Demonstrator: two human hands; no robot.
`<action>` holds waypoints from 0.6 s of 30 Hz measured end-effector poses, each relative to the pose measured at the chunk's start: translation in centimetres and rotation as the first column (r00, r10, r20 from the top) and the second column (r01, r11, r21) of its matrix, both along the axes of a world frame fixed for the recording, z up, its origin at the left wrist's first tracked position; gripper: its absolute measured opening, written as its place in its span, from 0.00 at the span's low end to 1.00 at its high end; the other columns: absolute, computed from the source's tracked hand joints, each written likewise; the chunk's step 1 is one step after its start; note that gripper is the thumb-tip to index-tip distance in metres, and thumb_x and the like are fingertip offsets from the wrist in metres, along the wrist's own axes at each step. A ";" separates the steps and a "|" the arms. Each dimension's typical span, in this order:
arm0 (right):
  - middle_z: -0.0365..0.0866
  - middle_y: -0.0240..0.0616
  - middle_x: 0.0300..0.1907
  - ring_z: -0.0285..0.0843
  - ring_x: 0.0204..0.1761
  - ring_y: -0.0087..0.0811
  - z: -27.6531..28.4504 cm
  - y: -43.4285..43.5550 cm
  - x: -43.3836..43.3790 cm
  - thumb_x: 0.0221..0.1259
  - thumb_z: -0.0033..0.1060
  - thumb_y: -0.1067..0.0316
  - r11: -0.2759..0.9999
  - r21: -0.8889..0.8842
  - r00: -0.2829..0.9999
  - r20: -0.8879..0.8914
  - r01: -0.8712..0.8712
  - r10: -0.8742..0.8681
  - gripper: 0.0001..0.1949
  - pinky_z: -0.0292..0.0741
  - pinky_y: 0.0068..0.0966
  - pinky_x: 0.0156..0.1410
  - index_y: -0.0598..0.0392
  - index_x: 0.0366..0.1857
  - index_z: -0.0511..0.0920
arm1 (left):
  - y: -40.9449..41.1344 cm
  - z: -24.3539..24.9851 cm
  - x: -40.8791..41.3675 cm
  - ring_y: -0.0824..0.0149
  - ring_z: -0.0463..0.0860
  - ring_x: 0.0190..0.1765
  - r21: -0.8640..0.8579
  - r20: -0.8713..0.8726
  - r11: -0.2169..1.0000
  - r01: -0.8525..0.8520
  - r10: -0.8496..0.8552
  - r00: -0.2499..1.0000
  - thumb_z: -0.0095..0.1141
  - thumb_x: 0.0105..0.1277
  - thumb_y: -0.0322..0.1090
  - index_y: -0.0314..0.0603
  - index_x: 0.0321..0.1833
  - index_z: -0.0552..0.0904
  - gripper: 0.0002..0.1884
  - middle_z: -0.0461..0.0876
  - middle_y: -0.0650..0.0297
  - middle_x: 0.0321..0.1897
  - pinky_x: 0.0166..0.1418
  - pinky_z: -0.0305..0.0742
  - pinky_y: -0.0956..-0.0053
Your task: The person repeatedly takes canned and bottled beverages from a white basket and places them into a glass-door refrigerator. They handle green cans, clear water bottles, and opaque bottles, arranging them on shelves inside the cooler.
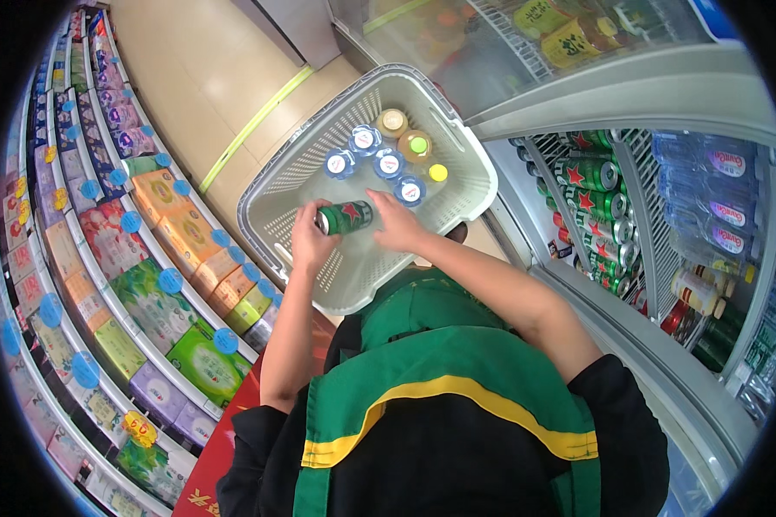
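My left hand (313, 236) is closed around the base end of a green Heineken beer can (344, 218) with a red star, which lies tilted sideways over a pale plastic shopping basket (485, 169). Just right of the can's top end, my right hand (394, 221) has its fingers apart and holds nothing. Upright in the basket's far part stand several bottles with blue-rimmed white caps (388, 164). Beside them are a bottle with a cream cap (392, 122), one with a green cap (418, 145) and one with a yellow cap (438, 172).
On the right, an open drinks fridge holds rows of green beer cans (593, 174) and packs of water bottles (724, 194). Its glass door (524, 97) swings out behind the basket. Shelves of packaged tissues (168, 200) line the left side. A red surface (223, 446) is at lower left.
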State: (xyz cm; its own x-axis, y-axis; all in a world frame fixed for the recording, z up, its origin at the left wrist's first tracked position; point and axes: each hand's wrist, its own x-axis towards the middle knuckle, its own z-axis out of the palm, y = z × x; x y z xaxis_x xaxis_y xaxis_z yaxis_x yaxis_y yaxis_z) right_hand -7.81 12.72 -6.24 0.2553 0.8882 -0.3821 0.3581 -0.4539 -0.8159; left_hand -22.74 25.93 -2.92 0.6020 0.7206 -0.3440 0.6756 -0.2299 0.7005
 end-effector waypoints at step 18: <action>0.73 0.36 0.55 0.71 0.56 0.26 12.6 -7.6 4.6 0.42 0.77 0.62 0.713 0.336 0.699 -0.651 0.615 -0.296 0.40 0.68 0.28 0.63 0.58 0.63 0.64 | -4.5 11.7 8.5 0.57 0.70 0.64 -0.472 0.489 0.719 0.511 -0.269 0.830 0.80 0.35 0.30 0.42 0.75 0.50 0.63 0.61 0.56 0.67 0.61 0.75 0.59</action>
State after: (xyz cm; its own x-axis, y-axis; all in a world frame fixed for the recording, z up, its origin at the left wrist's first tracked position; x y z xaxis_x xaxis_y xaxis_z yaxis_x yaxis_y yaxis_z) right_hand -3.21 5.11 6.32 0.5855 0.8005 -0.1282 -0.3266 0.0882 -0.9410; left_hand -14.23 21.47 8.81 0.9448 0.1355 -0.2983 0.2860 0.1027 0.9527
